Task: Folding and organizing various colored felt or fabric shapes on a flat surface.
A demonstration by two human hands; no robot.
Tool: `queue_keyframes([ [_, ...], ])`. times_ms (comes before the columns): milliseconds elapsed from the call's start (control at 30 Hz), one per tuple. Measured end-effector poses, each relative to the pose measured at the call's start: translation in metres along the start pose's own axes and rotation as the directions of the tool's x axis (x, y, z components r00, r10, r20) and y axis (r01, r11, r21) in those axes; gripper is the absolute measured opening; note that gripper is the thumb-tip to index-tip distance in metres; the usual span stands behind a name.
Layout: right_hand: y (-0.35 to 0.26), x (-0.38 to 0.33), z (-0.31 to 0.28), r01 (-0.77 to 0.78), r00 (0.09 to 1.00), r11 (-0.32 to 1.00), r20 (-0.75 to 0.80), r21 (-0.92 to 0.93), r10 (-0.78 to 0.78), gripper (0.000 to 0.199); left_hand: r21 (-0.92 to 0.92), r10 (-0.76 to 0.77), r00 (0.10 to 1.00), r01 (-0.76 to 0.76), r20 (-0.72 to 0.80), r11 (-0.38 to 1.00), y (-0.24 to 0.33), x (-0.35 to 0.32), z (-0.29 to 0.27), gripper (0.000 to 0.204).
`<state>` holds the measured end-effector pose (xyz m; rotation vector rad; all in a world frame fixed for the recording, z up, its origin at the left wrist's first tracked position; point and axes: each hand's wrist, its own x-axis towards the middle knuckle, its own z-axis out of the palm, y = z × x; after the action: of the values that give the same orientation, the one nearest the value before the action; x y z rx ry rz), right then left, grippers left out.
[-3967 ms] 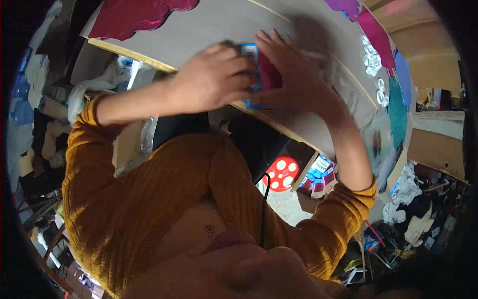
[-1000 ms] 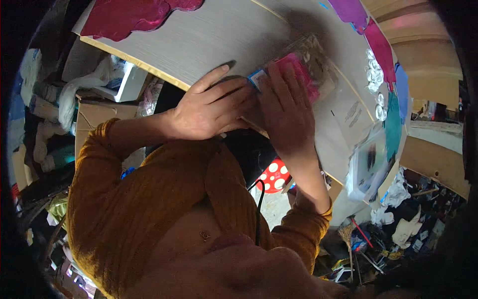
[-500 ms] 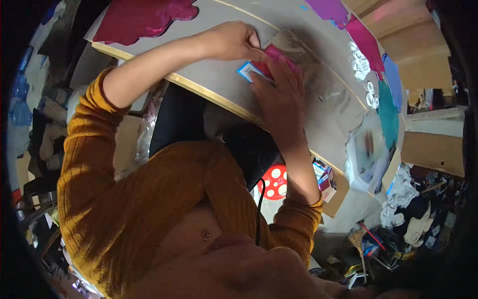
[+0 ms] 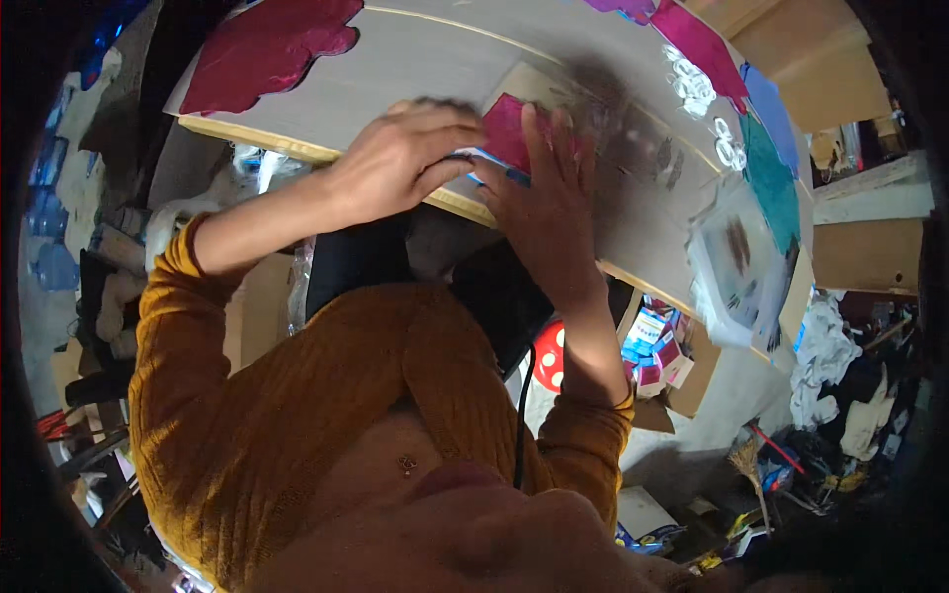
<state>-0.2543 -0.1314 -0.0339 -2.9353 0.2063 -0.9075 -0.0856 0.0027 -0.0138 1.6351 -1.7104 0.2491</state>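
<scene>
Two hands (image 4: 392,160) (image 4: 544,203), right spread, left unclear, frame a packet (image 4: 508,128), blue edge (image 4: 517,176) bodyward, long axis hidden.

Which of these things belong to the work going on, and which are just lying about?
Seemingly part of the work:
pink piece with a blue edge, between the left hand and right hand
table beneath it
clear bags, probably
box of pink and blue packets, perhaps

Seemingly just lying about:
broom
crumpled white heap
red spotted thing, partly hidden
</scene>
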Motion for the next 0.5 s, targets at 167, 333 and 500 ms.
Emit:
queue_keyframes([
  [167, 0.002, -0.009, -0.012, -0.076, 0.997, 0.997, 0.034, -0.001, 0.076, 0.034, 0.064, -0.006, 0.995, 0.000, 0.098, 0.998, 0.002, -0.004, 0.002, 0.030],
  [333, 0.013, -0.034, -0.023, -0.149, 0.988, 0.982, 0.014, -0.116, 0.152, 0.034, 0.112, -0.062, 0.973, 0.037, 0.222, 0.993, 0.006, 0.006, -0.008, 0.029],
  [500, 0.017, -0.031, -0.022, -0.171, 0.984, 0.980, -0.027, 0.100, 0.175, 0.030, 0.079, 0.159, 0.965, -0.178, 0.210, 0.981, -0.010, 0.026, -0.001, 0.028],
])
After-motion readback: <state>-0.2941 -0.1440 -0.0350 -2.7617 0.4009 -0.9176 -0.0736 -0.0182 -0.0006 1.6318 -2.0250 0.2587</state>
